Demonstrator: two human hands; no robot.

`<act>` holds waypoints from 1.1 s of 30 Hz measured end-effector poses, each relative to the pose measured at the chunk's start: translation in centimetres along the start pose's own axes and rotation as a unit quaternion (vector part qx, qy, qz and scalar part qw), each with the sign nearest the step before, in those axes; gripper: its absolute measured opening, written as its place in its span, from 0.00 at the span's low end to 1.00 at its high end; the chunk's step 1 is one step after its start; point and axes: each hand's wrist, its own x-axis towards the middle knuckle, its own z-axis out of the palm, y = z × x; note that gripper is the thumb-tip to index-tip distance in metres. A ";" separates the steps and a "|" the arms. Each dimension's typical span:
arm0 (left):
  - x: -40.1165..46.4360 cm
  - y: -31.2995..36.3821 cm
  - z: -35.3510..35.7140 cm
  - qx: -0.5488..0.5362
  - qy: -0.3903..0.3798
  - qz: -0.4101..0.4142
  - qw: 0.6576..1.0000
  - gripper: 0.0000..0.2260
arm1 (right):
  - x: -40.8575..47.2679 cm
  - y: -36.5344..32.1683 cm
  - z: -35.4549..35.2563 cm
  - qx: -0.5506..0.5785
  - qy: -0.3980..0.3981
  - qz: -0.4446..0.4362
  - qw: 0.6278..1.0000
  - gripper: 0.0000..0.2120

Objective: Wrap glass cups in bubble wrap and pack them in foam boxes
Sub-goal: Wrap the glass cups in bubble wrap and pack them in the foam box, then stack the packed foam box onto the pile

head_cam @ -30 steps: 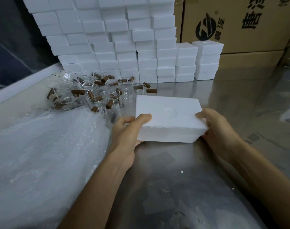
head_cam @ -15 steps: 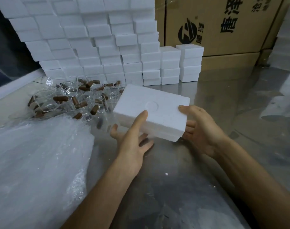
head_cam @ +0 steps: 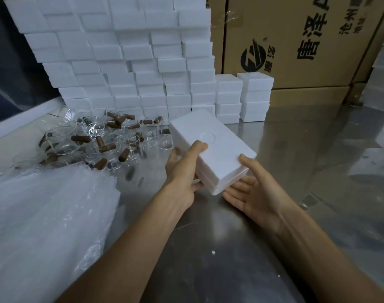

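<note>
A white foam box (head_cam: 213, 147) with a round dimple on its lid is held tilted above the steel table, its long side running away from me. My left hand (head_cam: 183, 171) grips its left side, thumb on the lid and fingers underneath. My right hand (head_cam: 250, 191) cups the near right corner, thumb against the box's end and palm open under it. A pile of clear glass cups (head_cam: 94, 141) with brown handles lies at the left. A heap of bubble wrap (head_cam: 44, 219) covers the near left.
A wall of stacked white foam boxes (head_cam: 125, 62) stands at the back, with two short stacks (head_cam: 254, 97) to its right. Brown cardboard cartons (head_cam: 296, 44) rise behind. The steel table (head_cam: 318, 171) stretches to the right and toward me.
The foam box has been lifted off the table and turned from crosswise to lengthwise. My left thumb moved up onto the lid and my right hand slid under the near corner.
</note>
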 end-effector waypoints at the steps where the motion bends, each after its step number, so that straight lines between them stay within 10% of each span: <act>1: 0.2 0.1 0.4 0.005 -0.002 -0.006 1.000 0.20 | -0.1 0.1 0.1 0.009 -0.003 0.007 1.000 0.34; 10: 2.4 0.7 3.1 0.032 -0.004 -0.044 0.999 0.23 | 0.2 0.3 0.1 -0.164 0.161 -0.221 0.948 0.49; 23: 5.9 -0.5 5.1 0.160 -0.097 0.077 0.979 0.18 | 3.2 -4.3 -0.6 0.204 0.109 -0.048 0.972 0.28; 25: 7.3 -2.0 3.3 0.386 -0.069 0.178 0.903 0.20 | 4.4 -7.0 -0.9 0.209 0.119 -0.067 0.968 0.25; 28: 8.2 -4.9 0.7 0.680 -0.068 0.258 0.683 0.23 | 6.7 -12.3 -1.0 0.200 0.124 -0.122 0.964 0.17; 33: 8.7 -6.0 0.8 0.730 -0.057 0.283 0.620 0.24 | 12.9 -21.0 -1.1 0.179 0.141 -0.169 0.959 0.20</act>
